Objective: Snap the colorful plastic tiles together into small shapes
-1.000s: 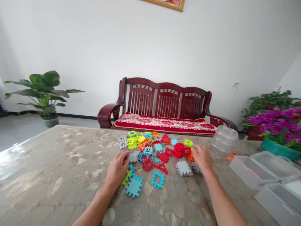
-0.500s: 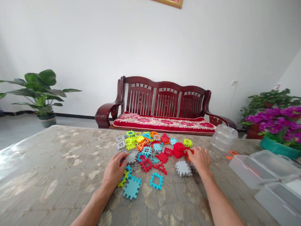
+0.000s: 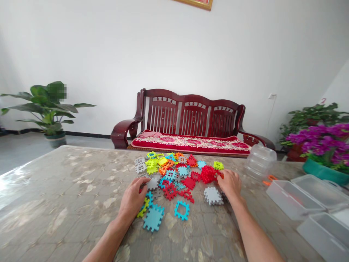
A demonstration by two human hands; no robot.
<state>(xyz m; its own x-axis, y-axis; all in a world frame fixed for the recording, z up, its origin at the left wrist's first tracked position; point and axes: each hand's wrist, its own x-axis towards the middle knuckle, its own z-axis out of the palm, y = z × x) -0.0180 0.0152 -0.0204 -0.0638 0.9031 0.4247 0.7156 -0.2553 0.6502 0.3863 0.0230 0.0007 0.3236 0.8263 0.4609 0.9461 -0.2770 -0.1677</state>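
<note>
Toothed plastic building tiles lie in a loose, many-coloured spread. At its left side my left hand [image 3: 134, 194] rests with curled fingers beside a grey tile [image 3: 153, 183]; a bit of red shows under the fingertips, but its shape is hidden. My right hand [image 3: 230, 183] has its fingers closed at the right side of a red openwork block [image 3: 208, 174]. A pale grey tile [image 3: 213, 195] lies just below that hand. Nearer me are a teal square tile [image 3: 153, 217], a blue square frame [image 3: 181, 210] and a lime tile [image 3: 144, 208].
Clear plastic boxes [image 3: 294, 200] stand at the right of the patterned tabletop [image 3: 68, 203], with a stacked clear container [image 3: 261, 162] and an orange piece [image 3: 269, 179] behind them. Purple flowers in a teal pot [image 3: 324, 171] stand farther right. A wooden bench [image 3: 191, 112] is beyond the table.
My right hand has shifted slightly left, closer against the red block; the orange piece seen at its fingertips is now mostly hidden. My left hand stays in place.
</note>
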